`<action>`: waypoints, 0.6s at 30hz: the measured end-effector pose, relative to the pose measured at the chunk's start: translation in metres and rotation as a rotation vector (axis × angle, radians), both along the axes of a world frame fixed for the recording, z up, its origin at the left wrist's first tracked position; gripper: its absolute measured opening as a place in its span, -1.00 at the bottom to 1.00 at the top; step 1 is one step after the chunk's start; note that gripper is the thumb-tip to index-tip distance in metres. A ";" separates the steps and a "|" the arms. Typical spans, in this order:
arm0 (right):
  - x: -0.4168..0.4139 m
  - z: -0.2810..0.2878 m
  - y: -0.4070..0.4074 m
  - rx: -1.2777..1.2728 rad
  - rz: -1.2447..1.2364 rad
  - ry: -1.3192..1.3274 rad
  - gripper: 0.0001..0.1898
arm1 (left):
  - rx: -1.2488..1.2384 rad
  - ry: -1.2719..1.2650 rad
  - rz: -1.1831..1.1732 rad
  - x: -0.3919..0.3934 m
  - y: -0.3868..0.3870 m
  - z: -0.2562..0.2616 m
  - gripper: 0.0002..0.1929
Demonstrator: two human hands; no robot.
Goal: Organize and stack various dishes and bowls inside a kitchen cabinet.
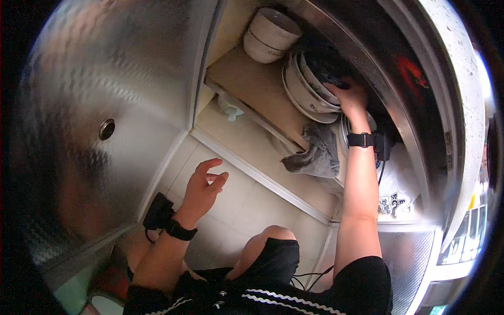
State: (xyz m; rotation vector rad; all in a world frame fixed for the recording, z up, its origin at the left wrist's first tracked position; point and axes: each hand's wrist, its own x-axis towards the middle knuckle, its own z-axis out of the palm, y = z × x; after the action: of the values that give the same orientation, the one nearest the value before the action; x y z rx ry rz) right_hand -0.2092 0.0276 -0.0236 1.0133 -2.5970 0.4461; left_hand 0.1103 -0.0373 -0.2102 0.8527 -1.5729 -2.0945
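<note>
My right hand (pixel 350 98) reaches into an open cabinet, its thumb at the rim of the uppermost of several nested bowls (pixel 311 86); its other fingers are in shadow, so whether it grips the rim cannot be told. The bowls rest on a wooden shelf (pixel 248 80), beside two stacked white bowls (pixel 269 37) at the back left. A grey cloth (pixel 319 157) hangs over the shelf's edge, below the nested bowls. In front of the cabinet my left hand (pixel 202 191) hangs above the tiled floor, empty, with its fingers bent and apart.
An open metallic door (pixel 145 157) with a round knob (pixel 107 129) stands at the left. Another textured door (pixel 405 256) is at the lower right. A white plastic bag (pixel 397 181) lies right of my right forearm. The cabinet's bottom frame (pixel 260 173) crosses the floor before my knees.
</note>
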 end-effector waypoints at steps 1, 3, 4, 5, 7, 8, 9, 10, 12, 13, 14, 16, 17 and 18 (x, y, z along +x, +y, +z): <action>0.003 0.001 0.000 0.001 0.007 -0.005 -0.32 | -0.007 -0.009 -0.004 0.000 -0.001 0.001 -0.57; 0.007 0.004 0.002 -0.082 0.113 -0.065 -0.31 | -0.012 -0.016 -0.007 -0.002 -0.001 0.002 -0.57; 0.001 0.004 0.004 -0.018 0.118 -0.089 -0.34 | 0.011 0.003 -0.008 -0.003 -0.001 0.002 -0.59; -0.002 0.004 0.006 -0.016 0.119 -0.087 -0.34 | 0.034 0.022 -0.010 -0.005 -0.001 0.003 -0.59; -0.003 0.004 0.003 0.002 0.113 -0.059 -0.34 | 0.027 0.015 -0.012 -0.008 -0.004 -0.001 -0.60; -0.001 0.004 0.005 0.005 0.115 -0.059 -0.34 | 0.017 0.008 -0.016 -0.011 -0.005 -0.003 -0.61; 0.012 0.003 0.001 0.006 0.087 0.021 -0.39 | 0.019 0.000 -0.005 -0.013 -0.007 -0.006 -0.61; 0.023 0.004 -0.003 0.006 0.056 0.103 -0.43 | -0.122 0.020 0.052 -0.020 -0.006 -0.009 -0.61; 0.047 -0.002 -0.026 -0.056 0.120 0.173 -0.44 | -0.256 0.021 0.077 -0.033 -0.011 -0.015 -0.59; 0.058 -0.006 -0.035 -0.118 0.166 0.262 -0.44 | -0.254 0.018 0.081 -0.041 -0.013 -0.010 -0.59; 0.061 -0.015 -0.052 -0.137 0.309 0.377 -0.45 | -0.212 0.037 0.089 -0.048 -0.014 -0.004 -0.59; 0.052 -0.022 -0.084 -0.156 0.452 0.501 -0.46 | -0.172 0.067 0.097 -0.068 -0.015 0.008 -0.59; 0.047 -0.022 -0.101 -0.142 0.455 0.517 -0.44 | -0.158 0.085 0.082 -0.077 -0.018 0.015 -0.59; 0.044 -0.022 -0.117 -0.133 0.464 0.530 -0.42 | -0.148 0.099 0.073 -0.083 -0.023 0.022 -0.60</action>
State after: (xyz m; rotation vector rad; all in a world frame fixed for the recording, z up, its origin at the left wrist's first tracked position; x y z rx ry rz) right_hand -0.1656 -0.0891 -0.0455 1.4569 -1.8428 0.3836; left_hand 0.0278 -0.0608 -0.1882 0.7326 -1.5974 -1.9123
